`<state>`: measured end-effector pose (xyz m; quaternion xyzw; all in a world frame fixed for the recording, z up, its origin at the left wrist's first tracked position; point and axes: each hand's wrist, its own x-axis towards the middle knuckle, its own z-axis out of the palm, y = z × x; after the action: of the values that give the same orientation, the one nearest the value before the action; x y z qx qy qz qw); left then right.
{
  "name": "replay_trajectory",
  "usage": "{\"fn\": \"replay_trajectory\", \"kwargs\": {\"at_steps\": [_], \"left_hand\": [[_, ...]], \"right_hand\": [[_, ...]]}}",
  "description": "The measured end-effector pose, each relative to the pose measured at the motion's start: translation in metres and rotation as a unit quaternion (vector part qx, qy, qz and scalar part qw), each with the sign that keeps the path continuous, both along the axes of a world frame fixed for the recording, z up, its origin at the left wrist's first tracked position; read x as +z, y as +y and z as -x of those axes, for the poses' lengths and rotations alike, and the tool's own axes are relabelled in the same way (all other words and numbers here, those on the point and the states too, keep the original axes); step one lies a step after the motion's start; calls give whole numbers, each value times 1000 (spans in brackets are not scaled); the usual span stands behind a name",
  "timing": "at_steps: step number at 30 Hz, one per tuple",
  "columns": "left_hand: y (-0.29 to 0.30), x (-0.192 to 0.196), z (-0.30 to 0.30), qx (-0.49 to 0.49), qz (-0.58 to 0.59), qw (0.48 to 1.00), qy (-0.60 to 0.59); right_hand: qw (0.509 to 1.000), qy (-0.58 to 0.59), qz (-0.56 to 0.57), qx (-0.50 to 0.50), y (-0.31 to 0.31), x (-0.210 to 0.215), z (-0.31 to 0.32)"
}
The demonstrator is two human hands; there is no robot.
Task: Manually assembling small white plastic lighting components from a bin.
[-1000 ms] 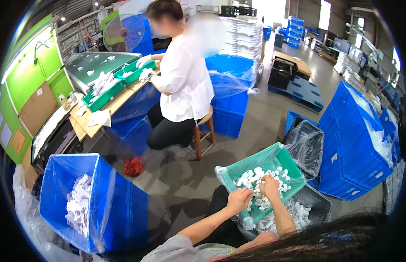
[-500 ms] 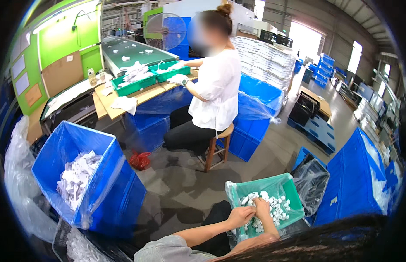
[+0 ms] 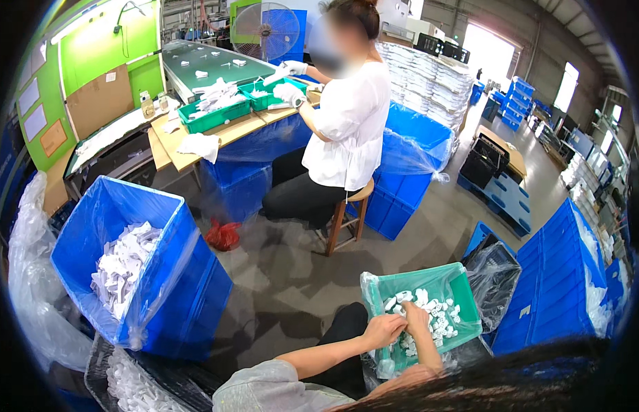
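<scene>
My left hand (image 3: 385,330) and my right hand (image 3: 417,320) meet over the near-left part of a green plastic bin (image 3: 469,294), fingertips pinched together. Whatever lies between the fingers is hidden or too small to name. Inside the bin, lined with clear plastic film, are many small white plastic pieces (image 3: 443,317). Some lie right beside and below my fingers.
A seated co-worker (image 3: 350,123) in white gloves handles white parts at green trays (image 3: 216,118) beside a conveyor (image 3: 223,67). On the left stands a blue bin (image 3: 175,275) of white parts, above a dark crate (image 3: 106,364). Blue crates (image 3: 539,281) stand at right.
My hands stay together over the bin, with the fingers slightly shifted. The view has moved a little. The co-worker's gloved hands have lifted from the trays, holding white parts.
</scene>
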<state>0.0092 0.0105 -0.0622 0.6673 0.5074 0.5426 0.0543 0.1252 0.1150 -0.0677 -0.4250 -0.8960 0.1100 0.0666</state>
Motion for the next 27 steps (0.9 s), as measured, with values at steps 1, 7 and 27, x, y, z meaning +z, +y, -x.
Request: {"fn": "replay_trajectory", "kwargs": {"at_steps": [1, 7, 27], "left_hand": [[0, -1, -1, 0, 2, 1000, -1], [-5, 0, -5, 6, 2, 1000, -6], [-4, 78, 16, -235, 268, 813, -460]], "right_hand": [[1000, -1, 2, 0, 0, 0, 0], [989, 106, 68, -83, 4, 2, -15], [514, 617, 582, -127, -64, 97, -51]]}}
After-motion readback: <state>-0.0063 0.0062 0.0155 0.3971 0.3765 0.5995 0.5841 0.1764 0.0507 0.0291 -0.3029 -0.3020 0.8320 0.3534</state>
